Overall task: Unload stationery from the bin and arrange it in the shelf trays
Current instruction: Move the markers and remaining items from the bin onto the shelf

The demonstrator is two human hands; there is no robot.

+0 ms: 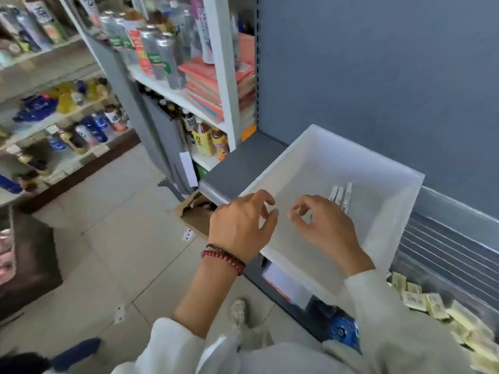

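a translucent white bin [334,147] sits on the grey shelf ledge [243,163], against the blue back panel. three white pens [340,197] lie side by side on its floor, towards the far right. both hands hover apart over the bin. the left hand [240,228], red bead bracelets [224,257] at its wrist, hangs over the near-left rim with loosely curled fingers and grips nothing. the right hand [324,225] is just beside the pens, thumb and forefinger tips close together, holding nothing visible.
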